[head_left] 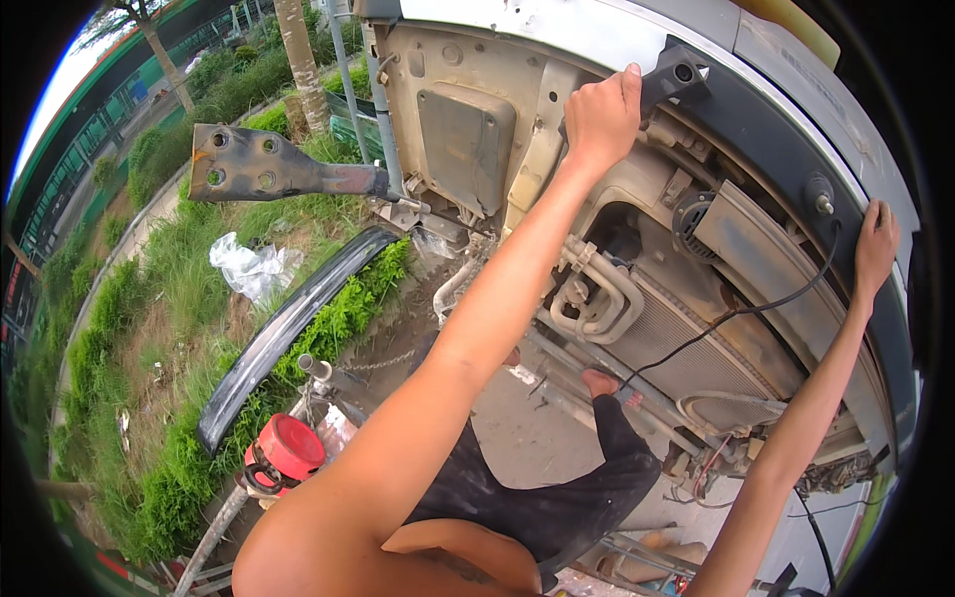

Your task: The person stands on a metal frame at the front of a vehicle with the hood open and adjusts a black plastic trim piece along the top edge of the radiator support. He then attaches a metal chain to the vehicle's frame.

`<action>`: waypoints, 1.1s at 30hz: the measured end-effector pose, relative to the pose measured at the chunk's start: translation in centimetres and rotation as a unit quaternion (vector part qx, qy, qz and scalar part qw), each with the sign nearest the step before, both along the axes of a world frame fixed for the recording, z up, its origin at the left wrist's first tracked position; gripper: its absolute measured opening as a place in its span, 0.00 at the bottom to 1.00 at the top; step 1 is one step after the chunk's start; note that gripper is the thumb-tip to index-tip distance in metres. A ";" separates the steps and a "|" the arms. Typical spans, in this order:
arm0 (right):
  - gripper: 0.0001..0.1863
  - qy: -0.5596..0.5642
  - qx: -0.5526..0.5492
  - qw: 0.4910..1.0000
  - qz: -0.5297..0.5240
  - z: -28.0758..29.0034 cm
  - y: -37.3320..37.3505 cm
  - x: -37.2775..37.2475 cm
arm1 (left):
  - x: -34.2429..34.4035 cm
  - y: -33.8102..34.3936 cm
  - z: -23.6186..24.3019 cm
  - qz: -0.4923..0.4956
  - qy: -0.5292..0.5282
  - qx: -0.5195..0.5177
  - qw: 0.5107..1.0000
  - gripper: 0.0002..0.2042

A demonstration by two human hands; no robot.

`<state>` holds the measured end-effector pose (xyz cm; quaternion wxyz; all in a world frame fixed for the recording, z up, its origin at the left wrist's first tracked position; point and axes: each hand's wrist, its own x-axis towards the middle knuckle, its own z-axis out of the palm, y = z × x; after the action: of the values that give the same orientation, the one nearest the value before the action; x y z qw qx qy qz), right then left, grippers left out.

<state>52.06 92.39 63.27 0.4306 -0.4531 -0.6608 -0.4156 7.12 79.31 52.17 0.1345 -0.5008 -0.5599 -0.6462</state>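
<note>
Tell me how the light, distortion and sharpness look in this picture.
Head view: daylight, with the white upper body panel nearly washed out; head view: fisheye curving the green structure at left, black corners; head view: left hand fairly crisp.

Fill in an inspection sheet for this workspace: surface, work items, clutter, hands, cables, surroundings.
Surface: bare ground at the vehicle's exposed front.
Work items: dark bracket at the left hand; long black panel at the right.
Clutter: curved strip, crumpled white sheet, red container.
Hands: left curled on the bracket; right at the panel's outer edge, grip unclear.
Cables: black cable slung across the opening; another lower right.
Surroundings: grass, tree trunk.
</note>
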 end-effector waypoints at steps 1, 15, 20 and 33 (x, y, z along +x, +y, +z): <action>0.20 -0.002 -0.010 1.000 -0.001 0.1 -0.1 0.1 | 0.1 0.1 -0.1 0.000 -0.002 0.000 1.000 0.31; 0.22 0.030 -0.007 0.999 -0.034 -0.4 -1.5 -1.3 | -0.1 0.7 -0.5 0.006 0.008 0.004 1.000 0.31; 0.22 0.036 0.007 0.999 -0.025 -0.6 -1.5 -1.5 | -0.1 0.9 -0.4 0.024 0.015 0.016 0.999 0.28; 0.22 0.036 -0.006 0.999 -0.024 -0.5 -2.4 -2.1 | 0.0 0.7 -0.4 0.015 0.015 0.015 1.000 0.30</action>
<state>49.92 89.98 62.72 0.4408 -0.4862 -0.6362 -0.4055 7.10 80.01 51.78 0.1600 -0.4996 -0.5560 -0.6447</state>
